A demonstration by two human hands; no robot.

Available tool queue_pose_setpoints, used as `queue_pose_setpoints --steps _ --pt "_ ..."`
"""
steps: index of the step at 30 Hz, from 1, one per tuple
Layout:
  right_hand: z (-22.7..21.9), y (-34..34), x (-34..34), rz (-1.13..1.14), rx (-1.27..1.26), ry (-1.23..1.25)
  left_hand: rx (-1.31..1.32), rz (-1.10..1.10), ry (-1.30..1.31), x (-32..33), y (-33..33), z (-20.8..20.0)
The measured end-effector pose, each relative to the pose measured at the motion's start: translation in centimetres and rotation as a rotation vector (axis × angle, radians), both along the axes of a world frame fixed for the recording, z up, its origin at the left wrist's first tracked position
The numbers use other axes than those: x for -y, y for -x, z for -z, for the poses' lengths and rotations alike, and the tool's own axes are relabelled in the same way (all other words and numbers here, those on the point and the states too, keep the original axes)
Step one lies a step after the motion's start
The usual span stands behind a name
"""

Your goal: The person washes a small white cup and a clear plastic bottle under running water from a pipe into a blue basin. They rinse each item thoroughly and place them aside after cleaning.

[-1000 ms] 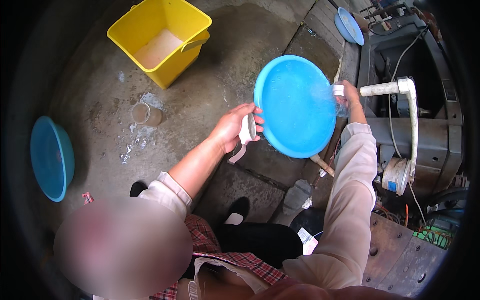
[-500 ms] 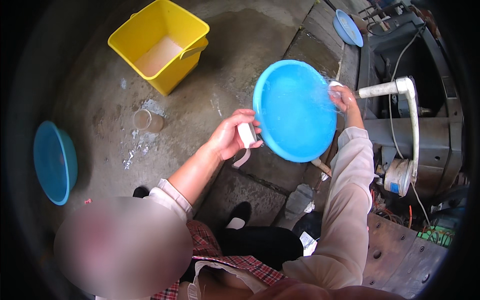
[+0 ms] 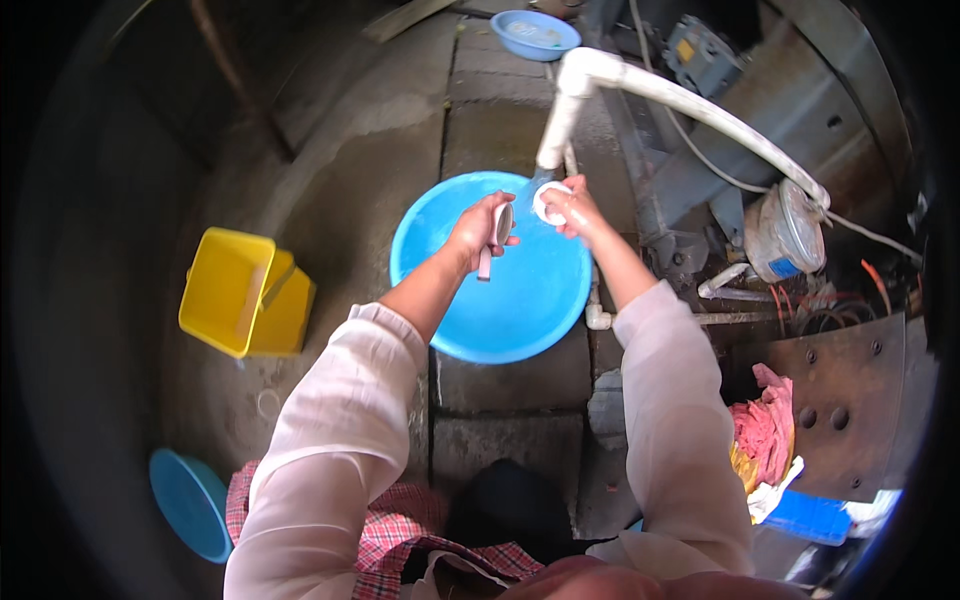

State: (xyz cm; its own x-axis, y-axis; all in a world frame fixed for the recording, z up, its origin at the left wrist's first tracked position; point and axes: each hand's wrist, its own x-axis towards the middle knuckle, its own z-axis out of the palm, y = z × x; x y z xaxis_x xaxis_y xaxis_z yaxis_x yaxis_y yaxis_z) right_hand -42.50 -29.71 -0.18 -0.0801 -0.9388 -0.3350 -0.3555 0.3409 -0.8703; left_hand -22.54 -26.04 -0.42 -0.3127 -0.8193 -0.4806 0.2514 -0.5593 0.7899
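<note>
My left hand (image 3: 478, 230) is closed round a small white oval piece (image 3: 503, 224) with a narrow pale strip hanging below it; its exact kind is unclear. In my right hand (image 3: 577, 208) is a white round piece (image 3: 548, 203), gripped by the fingers at the mouth of a white pipe (image 3: 560, 122). Water runs from the pipe onto or beside this piece. Both hands are over a wide light-blue basin (image 3: 480, 335) that holds water.
To the left stands a yellow bucket (image 3: 285, 310), with a blue basin (image 3: 190, 505) nearer me. Another small blue basin (image 3: 537, 38) lies at the far side. A whitish tub (image 3: 783, 235), metal machinery (image 3: 700, 70) and pink cloth (image 3: 765, 425) are on the right.
My view has turned, so the basin shows lower and further left. My left hand has come from beside the basin's rim to over the water, nearer my right hand. Both pieces stay held.
</note>
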Motion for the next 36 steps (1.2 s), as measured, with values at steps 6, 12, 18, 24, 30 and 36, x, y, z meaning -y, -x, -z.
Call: queue_pose_setpoints --steps 6,12,18,24,30,36 --pt "1.4 5.0 -7.1 0.133 0.359 0.233 0.956 0.184 0.785 9.6 8.9 5.3" --pt "4.3 8.1 -12.1 0.26 0.599 0.281 1.212 0.199 0.802 12.9 12.5 4.7" --pt "4.9 8.1 -11.3 0.213 0.73 0.075 0.597 0.186 0.048 16.8 12.0 6.5" --pt "4.3 6.4 -8.7 0.136 0.787 0.115 0.172 -0.037 -0.001 15.9 13.9 7.4" --pt "3.8 0.6 -0.8 0.197 0.756 0.007 0.004 -0.311 -0.045 14.2 8.2 11.1" --pt "6.7 -5.4 7.3 0.13 0.624 0.005 0.093 -0.193 -0.167 10.8 1.3 10.2"
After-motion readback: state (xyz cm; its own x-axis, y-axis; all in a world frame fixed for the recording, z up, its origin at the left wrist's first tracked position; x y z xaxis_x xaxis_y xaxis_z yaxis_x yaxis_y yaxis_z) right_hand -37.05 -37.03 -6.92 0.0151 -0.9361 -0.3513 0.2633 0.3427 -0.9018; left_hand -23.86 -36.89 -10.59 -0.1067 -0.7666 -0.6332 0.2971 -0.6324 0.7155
